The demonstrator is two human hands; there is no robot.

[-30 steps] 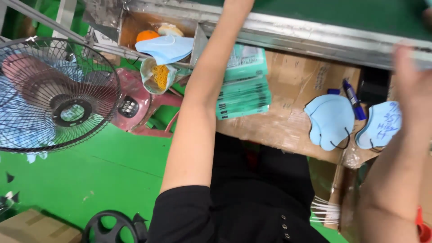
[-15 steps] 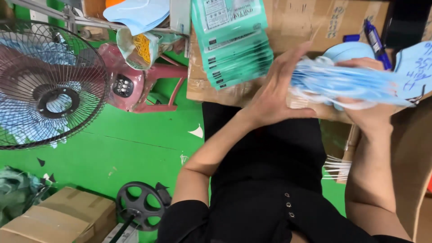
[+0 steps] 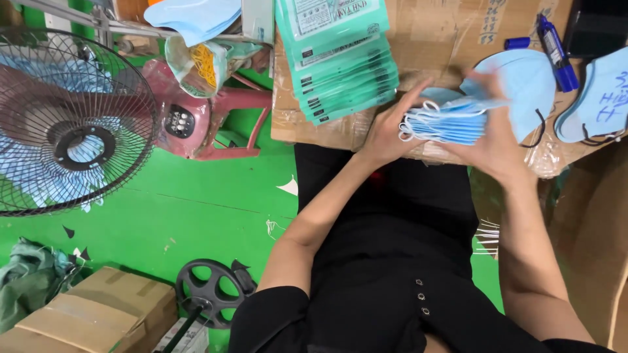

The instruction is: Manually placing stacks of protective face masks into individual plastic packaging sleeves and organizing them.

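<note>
Both hands grip a stack of light blue face masks point(image 3: 445, 121) with white ear loops, held over the front edge of a cardboard-covered work surface point(image 3: 445, 33). My left hand point(image 3: 391, 127) clasps the stack's left end. My right hand point(image 3: 492, 134) closes around its right end. Just left of my hands lies a fanned pile of green mask packets point(image 3: 340, 55). More blue masks point(image 3: 530, 82) lie flat on the cardboard behind the stack, and another point(image 3: 598, 95) at the right.
A blue marker point(image 3: 556, 42) lies near the flat masks. A standing fan point(image 3: 62, 121) sits left on the green floor, beside a pink plastic stool point(image 3: 196, 108). A cardboard box point(image 3: 85, 314) and a fan base point(image 3: 209, 291) are at bottom left.
One second ago my left arm reached far up and my right hand was empty. Both hands have since come together on the mask stack and drawn it nearer to my body.
</note>
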